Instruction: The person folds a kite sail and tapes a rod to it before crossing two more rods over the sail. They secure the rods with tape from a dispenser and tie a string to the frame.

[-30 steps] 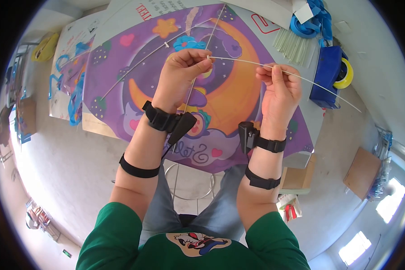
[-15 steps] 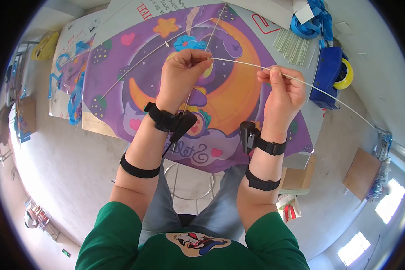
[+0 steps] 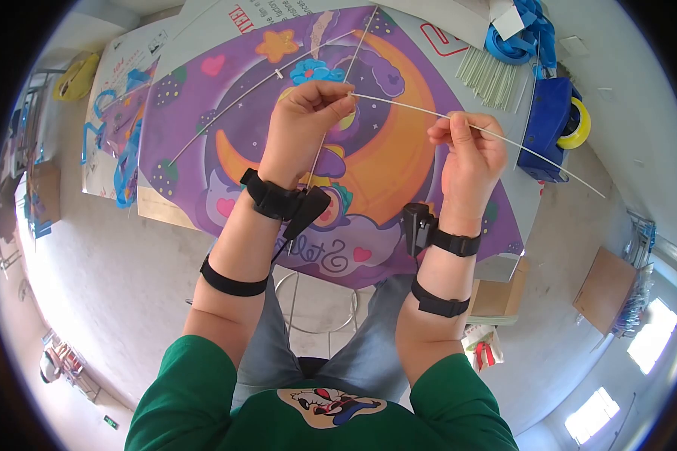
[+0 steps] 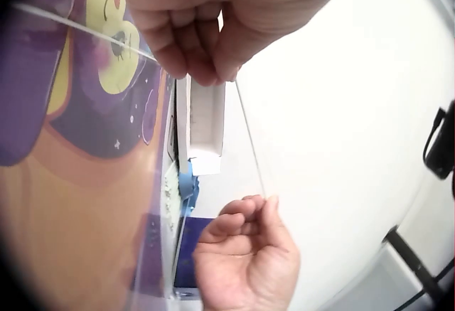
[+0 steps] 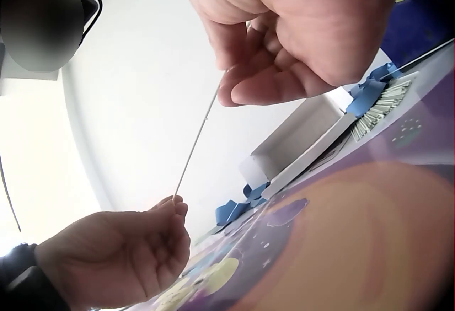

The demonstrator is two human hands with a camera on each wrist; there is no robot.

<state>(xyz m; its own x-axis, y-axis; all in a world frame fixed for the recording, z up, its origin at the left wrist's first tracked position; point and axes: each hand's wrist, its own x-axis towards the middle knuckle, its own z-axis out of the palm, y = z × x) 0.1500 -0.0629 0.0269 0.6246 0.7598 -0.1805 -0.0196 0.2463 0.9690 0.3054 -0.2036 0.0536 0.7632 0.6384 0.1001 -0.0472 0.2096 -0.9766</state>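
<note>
A thin white rod (image 3: 406,104) stretches between the two hands above a purple printed sheet (image 3: 233,90) with an orange moon. Its left end is pinched between thumb and fingertips of the left hand (image 3: 301,128). Further along, the right hand (image 3: 470,161) pinches the rod between thumb and index finger, and the free end runs past it to the right. In the left wrist view the rod (image 4: 249,137) hangs clear of the sheet. The right wrist view shows the rod (image 5: 195,144) nearly straight between both hands; the left fingertips hide its end.
Two more thin rods lie across the sheet, one with a small white clip (image 3: 279,74). At the back right are a bundle of pale sticks (image 3: 491,79), blue ribbon (image 3: 508,46) and a blue tape dispenser (image 3: 543,128). Ribbons and printed plastic lie at the far left.
The rod's free right end swung outward and then came back. The right hand shifted slightly right along with it, while the left hand stayed nearly in place, still pinching the end.
</note>
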